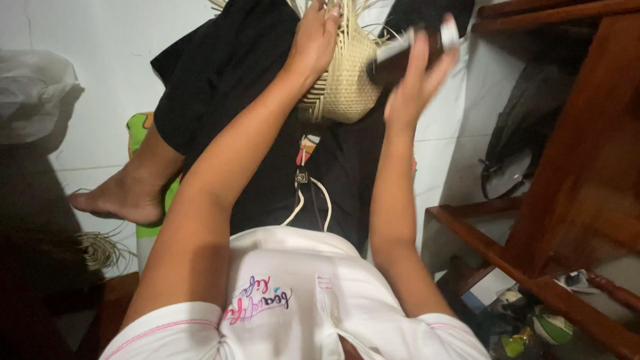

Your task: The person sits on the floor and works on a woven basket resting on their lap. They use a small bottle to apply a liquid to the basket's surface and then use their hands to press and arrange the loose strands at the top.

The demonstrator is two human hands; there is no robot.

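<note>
Straw-coloured weaving is what we have in hand here: a small basket [347,80] of pale plaited strips rests on our lap, against the black trousers [227,73]. Its rounded body looks already closed and tight, so we judge that the bottom and the walls are done. At the top edge many loose strip ends [363,10] stand out free and unwoven, and we think the rim is what remains, though the top of the basket is cut by the frame and we cannot see all of it.

Our left hand [315,37] lies on the upper side of the basket, fingers curled over the rim and pressing it, so it holds the basket steady. Our right hand [417,77] is just beside the basket on its right side, with the fingers spread and mostly straight. A dark oblong thing [400,57] with a light part sits between this hand and the basket, blurred; it seems to rest against the fingertips, but we cannot tell if the hand really grips it or what it is.

On the floor to our left lies a bundle of thin fibres [100,250] near our bare foot [123,197], well apart from the basket. A wooden frame [553,287] stands to our right.
</note>
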